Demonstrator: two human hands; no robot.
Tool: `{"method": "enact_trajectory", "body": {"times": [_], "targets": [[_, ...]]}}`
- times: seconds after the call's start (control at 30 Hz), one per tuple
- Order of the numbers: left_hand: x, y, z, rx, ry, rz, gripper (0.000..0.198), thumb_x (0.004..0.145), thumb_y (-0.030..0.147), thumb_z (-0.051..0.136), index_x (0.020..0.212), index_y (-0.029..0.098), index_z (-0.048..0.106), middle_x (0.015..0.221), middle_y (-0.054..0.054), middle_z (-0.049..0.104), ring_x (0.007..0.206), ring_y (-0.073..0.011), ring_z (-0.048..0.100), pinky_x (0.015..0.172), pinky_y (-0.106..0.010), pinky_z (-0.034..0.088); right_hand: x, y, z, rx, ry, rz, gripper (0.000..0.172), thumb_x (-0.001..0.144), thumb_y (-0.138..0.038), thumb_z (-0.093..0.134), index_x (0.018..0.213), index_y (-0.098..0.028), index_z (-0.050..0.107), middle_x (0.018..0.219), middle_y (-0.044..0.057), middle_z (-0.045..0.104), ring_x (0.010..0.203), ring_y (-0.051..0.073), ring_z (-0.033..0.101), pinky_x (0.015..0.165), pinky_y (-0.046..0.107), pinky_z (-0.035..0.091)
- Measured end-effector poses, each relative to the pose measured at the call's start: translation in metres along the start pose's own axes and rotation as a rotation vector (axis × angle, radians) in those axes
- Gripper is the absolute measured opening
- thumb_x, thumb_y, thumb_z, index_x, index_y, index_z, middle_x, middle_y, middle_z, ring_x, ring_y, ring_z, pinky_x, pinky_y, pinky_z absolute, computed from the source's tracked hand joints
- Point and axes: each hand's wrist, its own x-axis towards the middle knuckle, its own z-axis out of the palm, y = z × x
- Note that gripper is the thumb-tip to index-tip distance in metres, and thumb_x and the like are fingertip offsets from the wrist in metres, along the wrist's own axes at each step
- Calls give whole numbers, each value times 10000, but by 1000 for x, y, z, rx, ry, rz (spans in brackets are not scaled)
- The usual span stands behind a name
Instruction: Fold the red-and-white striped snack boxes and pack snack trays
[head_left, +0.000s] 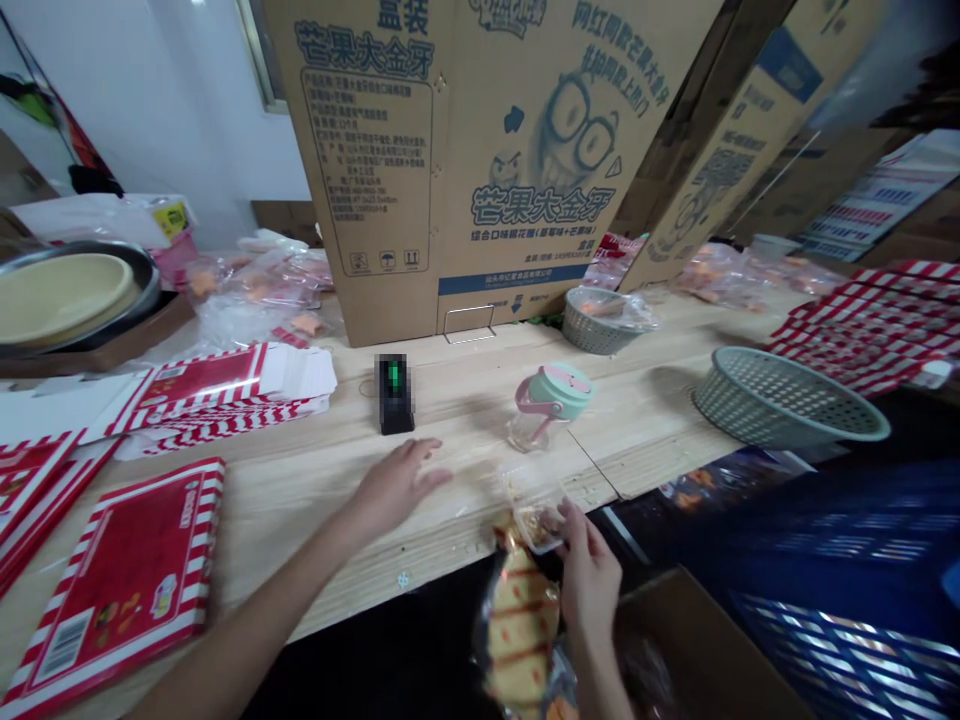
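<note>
Pale wood makes up the counter (300,470), where the person's left hand (394,485) lies palm down with its fingers loosely spread and nothing in them, just in front of a small black device (395,393). The right hand (589,575) is closed on the near edge of a clear plastic tray (536,515) at the counter's front lip, right above a see-through bag of striped snacks (521,630) (whether it also grips the bag cannot be told). Beyond the tray stands a small jar (551,400) with a mint and pink lid, a grey basket (787,400) sits to the right, and flat red-and-white striped boxes (127,580) lie to the left.
</note>
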Motion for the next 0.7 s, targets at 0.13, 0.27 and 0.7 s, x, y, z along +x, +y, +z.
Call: {"method": "enact_trajectory", "body": {"times": [0.13, 0.27, 0.7], "targets": [[-42, 4, 65, 99, 64, 132, 502, 745, 395, 636, 1181, 187, 498, 1232, -109, 527, 1146, -271, 467, 965, -458, 392, -24, 22, 43, -139, 206, -352, 480, 813, -499, 461, 999, -91, 631, 1010, 151, 586, 956, 235, 561, 847, 357, 451], [-69, -3, 92, 128, 187, 199, 251, 856, 229, 478, 1100, 204, 533, 1160, -84, 568, 1111, -234, 488, 968, -475, 399, -23, 28, 52, -215, 97, -494, 374, 845, -415, 429, 882, -119, 654, 888, 128, 600, 863, 207, 565, 793, 344, 452], [-85, 10, 170, -117, -212, -88, 442, 774, 252, 531, 1193, 127, 467, 1246, -165, 511, 1222, -295, 425, 1007, -463, 364, -12, 12, 46, -329, 11, -426, 389, 878, -397, 380, 715, -153, 636, 737, 63, 600, 686, 157, 539, 671, 265, 398]]}}
